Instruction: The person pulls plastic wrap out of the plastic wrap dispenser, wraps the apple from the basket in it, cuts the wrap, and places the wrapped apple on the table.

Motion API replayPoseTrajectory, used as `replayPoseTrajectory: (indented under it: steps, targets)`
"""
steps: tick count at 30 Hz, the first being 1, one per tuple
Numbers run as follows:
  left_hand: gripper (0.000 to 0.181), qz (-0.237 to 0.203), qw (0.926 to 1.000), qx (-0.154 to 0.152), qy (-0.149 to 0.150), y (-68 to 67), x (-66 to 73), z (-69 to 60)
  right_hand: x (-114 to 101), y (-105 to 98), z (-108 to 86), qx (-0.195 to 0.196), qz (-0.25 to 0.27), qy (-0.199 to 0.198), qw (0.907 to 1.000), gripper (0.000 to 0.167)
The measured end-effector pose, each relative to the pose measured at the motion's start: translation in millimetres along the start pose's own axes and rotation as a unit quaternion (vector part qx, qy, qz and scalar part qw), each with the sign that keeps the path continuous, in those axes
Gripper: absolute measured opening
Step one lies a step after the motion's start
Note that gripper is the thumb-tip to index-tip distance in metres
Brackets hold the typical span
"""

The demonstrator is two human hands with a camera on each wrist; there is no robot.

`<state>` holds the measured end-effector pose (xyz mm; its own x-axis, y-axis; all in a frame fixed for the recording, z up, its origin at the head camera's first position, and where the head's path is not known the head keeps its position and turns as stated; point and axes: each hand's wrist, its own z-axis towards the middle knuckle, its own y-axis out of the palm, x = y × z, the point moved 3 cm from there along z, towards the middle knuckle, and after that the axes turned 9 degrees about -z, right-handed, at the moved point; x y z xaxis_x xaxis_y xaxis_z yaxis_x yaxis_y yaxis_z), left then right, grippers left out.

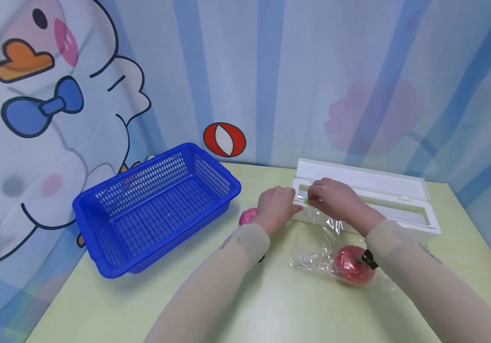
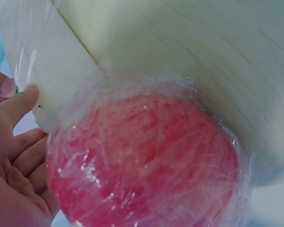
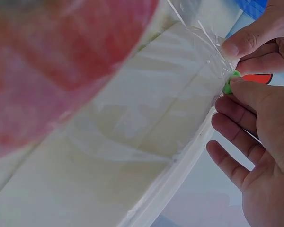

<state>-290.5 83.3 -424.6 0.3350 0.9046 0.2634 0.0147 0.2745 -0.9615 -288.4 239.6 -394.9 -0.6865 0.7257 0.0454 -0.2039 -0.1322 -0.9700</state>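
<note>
A white cling film dispenser box (image 1: pixel 404 228) lies on the table with its lid raised. My left hand (image 1: pixel 276 207) grips its left end, the thumb against the front face in the left wrist view. Beside it, my right hand (image 1: pixel 339 200) pinches a small green slider (image 3: pixel 231 82) at the box's edge. Clear cling film (image 1: pixel 320 238) runs from the box down to a red apple (image 1: pixel 352 267), which sits below my right wrist. Another apple (image 2: pixel 146 161), wrapped in film, is close to my left wrist and mostly hidden in the head view.
On the left of the table stands a blue plastic basket (image 1: pixel 164 216) with mesh sides. A printed cloth backdrop (image 1: pixel 236 71) hangs directly behind the table (image 1: pixel 279 305).
</note>
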Motion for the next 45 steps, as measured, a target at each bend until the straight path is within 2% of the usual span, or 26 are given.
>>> replayPoseTrajectory:
  steps: [10,16,23,27,31,34,40,45]
  targets:
    - [0.037,-0.003,1.0000,0.000,0.009,1.0,3.2,-2.7,7.8,-1.8,-16.3,-0.004,-0.006,0.009,0.9999,0.014]
    - [0.035,-0.002,1.0000,0.001,0.007,-3.1,3.2,-2.0,8.6,-3.6,-16.1,0.010,-0.007,-0.004,0.9999,0.016]
    - [0.040,-0.044,0.9976,-0.049,-0.022,-7.4,3.2,0.8,9.2,-3.5,-14.5,0.002,-0.003,-0.003,1.0000,0.015]
    - [0.050,-0.052,0.9966,-0.057,-0.027,-6.7,5.7,-0.7,8.4,-3.0,-12.1,-0.004,0.006,0.003,1.0000,0.013]
    - [0.060,-0.034,0.9978,-0.048,-0.028,-2.9,8.5,-1.3,5.7,-2.2,-8.3,-0.002,0.014,0.005,0.9999,0.012]
    - [0.062,-0.013,0.9992,-0.029,-0.025,0.9,11.0,-1.4,3.7,-1.6,-5.1,0.003,0.016,0.004,0.9999,0.013]
    - [0.062,0.029,0.9992,0.013,-0.024,3.6,15.0,-2.5,0.2,-0.8,1.4,0.001,0.016,0.000,0.9999,0.015]
    - [0.059,0.041,0.9985,0.030,-0.020,6.3,14.7,-1.4,0.8,-1.4,2.2,-0.005,0.010,0.001,0.9999,0.015]
